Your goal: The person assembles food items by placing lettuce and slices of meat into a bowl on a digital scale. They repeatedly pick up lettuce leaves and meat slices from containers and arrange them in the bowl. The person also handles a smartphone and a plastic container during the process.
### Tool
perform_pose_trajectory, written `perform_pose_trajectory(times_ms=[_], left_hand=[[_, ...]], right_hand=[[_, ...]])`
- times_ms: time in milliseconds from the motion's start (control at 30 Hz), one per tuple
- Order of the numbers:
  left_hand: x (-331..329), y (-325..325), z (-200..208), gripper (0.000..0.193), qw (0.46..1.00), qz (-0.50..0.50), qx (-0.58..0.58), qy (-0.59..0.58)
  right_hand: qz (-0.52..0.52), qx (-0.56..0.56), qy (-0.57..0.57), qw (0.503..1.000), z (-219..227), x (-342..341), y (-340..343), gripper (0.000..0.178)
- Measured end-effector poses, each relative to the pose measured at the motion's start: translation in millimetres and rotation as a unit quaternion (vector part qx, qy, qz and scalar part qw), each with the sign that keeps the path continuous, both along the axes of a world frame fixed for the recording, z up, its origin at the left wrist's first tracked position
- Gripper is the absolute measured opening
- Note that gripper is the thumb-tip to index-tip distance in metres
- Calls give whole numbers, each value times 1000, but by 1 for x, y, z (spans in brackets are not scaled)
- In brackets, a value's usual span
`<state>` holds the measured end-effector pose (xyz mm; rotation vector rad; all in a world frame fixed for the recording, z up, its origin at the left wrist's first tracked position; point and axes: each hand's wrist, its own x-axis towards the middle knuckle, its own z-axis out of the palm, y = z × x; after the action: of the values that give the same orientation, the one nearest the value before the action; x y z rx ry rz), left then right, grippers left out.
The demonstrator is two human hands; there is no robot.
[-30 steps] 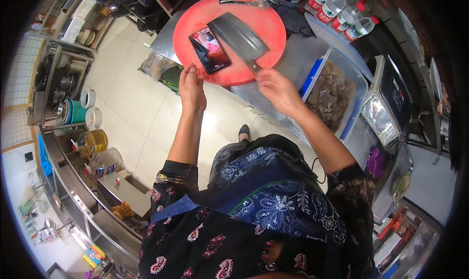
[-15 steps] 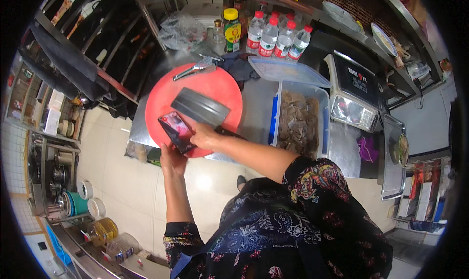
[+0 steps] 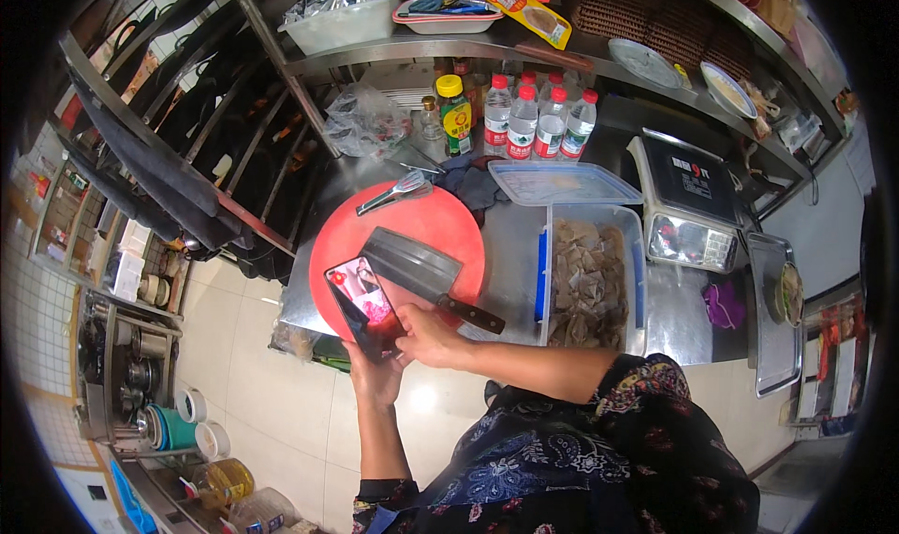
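A smartphone [image 3: 363, 300] with a lit pink picture on its screen is tilted over the near left part of a round red cutting board [image 3: 328, 239]. My left hand [image 3: 376, 380] closes round its lower end from below. At the phone's lower right edge is my right hand [image 3: 429, 337], its fingers curled against it; part of its grip is hidden. Just beyond the phone lies a cleaver [image 3: 412, 261], flat on the board, its dark handle [image 3: 473, 315] pointing to the near right. Metal tongs [image 3: 393, 192] rest at the board's far edge.
Right of the board stands a clear tub [image 3: 635, 281] of grey-brown pieces, its lid [image 3: 562, 184] behind it. Farther right is a scale [image 3: 693, 241]. Several water bottles [image 3: 523, 127] and a yellow-capped jar [image 3: 455, 117] stand at the back, beneath a metal shelf [image 3: 375, 52].
The whole view has shifted, so the board and counter appear lower and farther right. My right hand has slid down toward the phone's lower end. The cleaver's handle now shows.
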<state>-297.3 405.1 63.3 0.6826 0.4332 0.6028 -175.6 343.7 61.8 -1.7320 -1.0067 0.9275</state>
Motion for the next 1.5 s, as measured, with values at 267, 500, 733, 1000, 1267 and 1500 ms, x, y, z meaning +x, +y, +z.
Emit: perform_pose_trajectory(times_ms=[267, 500, 733, 1000, 1267, 1500], left_hand=[[6, -34, 43, 81, 990, -101, 16, -99], [0, -65, 70, 83, 961, -164, -63, -214], [31, -102, 106, 76, 951, -222, -43, -212], [59, -157, 126, 72, 950, -234, -24, -204], [70, -201, 141, 68, 959, -229, -12, -169], [68, -221, 143, 71, 971, -188, 6, -145]], right_hand=[[22, 134, -23, 990, 99, 14, -82, 46], [-81, 214, -216, 949, 112, 35, -168, 42], [-287, 52, -412, 863, 37, 118, -355, 34], [-427, -151, -552, 700, -24, 218, -569, 26], [-551, -326, -399, 657, -89, 273, -549, 58], [-398, -217, -448, 771, -94, 233, -427, 54]])
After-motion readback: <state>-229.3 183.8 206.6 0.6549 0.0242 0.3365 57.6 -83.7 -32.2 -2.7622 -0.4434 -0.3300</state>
